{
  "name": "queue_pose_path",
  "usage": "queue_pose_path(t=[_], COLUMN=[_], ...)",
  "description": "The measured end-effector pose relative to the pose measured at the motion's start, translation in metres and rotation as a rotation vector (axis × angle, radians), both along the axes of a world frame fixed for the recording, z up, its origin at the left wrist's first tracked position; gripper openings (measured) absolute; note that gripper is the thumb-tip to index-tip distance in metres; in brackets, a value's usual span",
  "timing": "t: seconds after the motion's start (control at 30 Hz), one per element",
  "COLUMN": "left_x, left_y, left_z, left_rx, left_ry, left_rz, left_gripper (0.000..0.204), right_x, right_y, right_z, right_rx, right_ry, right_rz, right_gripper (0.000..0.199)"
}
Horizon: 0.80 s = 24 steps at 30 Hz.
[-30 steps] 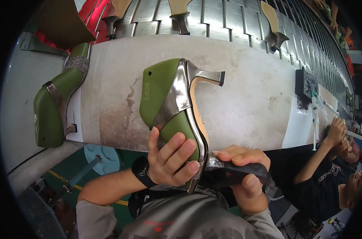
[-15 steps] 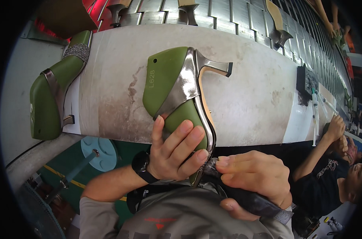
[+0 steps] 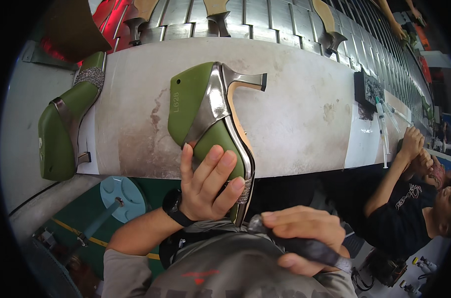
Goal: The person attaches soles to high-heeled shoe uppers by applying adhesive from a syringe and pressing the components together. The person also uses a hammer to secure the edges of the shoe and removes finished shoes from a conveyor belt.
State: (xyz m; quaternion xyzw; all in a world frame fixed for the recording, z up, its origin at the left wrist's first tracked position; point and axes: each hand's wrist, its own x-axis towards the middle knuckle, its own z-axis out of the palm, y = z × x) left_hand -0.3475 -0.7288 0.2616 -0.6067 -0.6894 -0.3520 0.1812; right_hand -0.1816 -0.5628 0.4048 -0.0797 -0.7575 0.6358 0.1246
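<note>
A high-heeled sandal in shiny pewter straps sits on a green shoe last, tilted on its side over the table's near edge. Its heel points right; its toe, with a glittery band, points towards me. My left hand is closed on the front of the last, fingers along its side. In my right hand, fingers wrapped around it, is a dark-handled tool with a rounded grey end; its exact kind is unclear. That end is just right of the sandal's toe.
On the left lies another sandal on a green last. Several heeled soles, one a tan sole, rest on the metal slat conveyor. To the right are a black block and syringes. A co-worker stands at right.
My right hand and the tool have moved down towards me, from beside the glittery band to near the toe tip. My left hand keeps its hold. The whole view has shifted slightly.
</note>
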Motion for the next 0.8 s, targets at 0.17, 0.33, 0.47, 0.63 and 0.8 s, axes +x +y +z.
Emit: queue_pose_path(t=[0.17,0.33,0.47,0.63,0.8], left_x=[0.008,0.007,0.010,0.011,0.013], left_y=[0.006,0.003,0.006,0.007,0.010], left_z=[-0.006,-0.009,-0.007,-0.009,-0.009], left_rx=[0.117,0.117,0.127,0.122,0.135], left_ry=[-0.094,-0.087,-0.126,-0.126,-0.129], left_rz=[0.087,0.100,0.103,0.132,0.156], left_gripper=[0.044,0.051,0.051,0.049,0.051], right_x=[-0.021,-0.039,-0.047,-0.059,-0.068], right_y=[0.003,0.025,0.039,0.048,0.064], right_z=[-0.016,-0.014,-0.008,-0.010,-0.010], right_rx=[-0.001,-0.050,-0.076,-0.116,-0.253], right_ry=[0.057,0.009,-0.038,-0.078,-0.192], right_rz=[-0.181,-0.086,-0.050,-0.044,-0.019], right_gripper=[0.039,0.036,0.034,0.034,0.031])
